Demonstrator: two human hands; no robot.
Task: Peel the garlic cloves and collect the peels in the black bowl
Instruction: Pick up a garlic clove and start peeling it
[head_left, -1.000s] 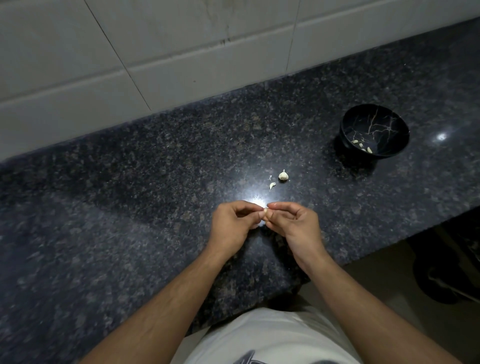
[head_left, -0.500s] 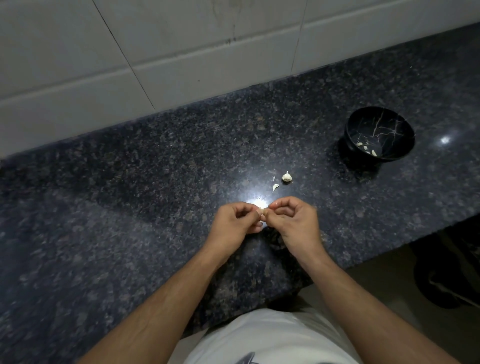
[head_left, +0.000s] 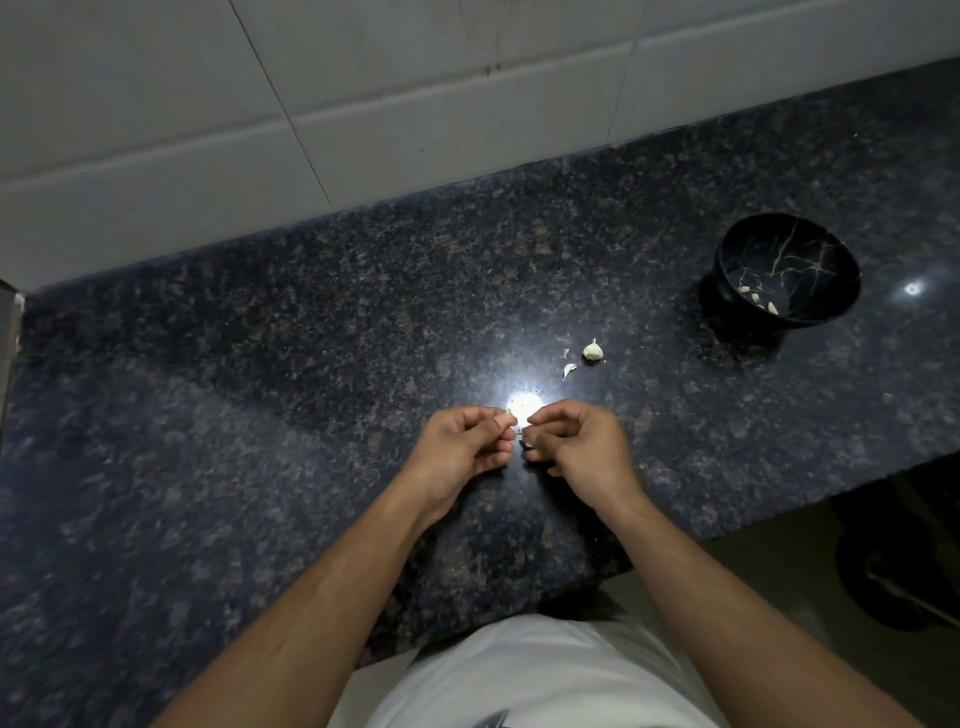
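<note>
Two hands, left hand (head_left: 460, 446) and right hand (head_left: 574, 447), fingers pinching a garlic clove (head_left: 511, 414) to strip skin; black bowl (head_left: 787, 270) sits well apart for peels.

Both bare forearms are extended forward and angled inward. The left hand (head_left: 462, 441) and right hand (head_left: 576, 441) are held close together, slightly apart. The fingers of each are curled, with thumb and fingertips pinched; what is pinched cannot be clearly made out.
</note>
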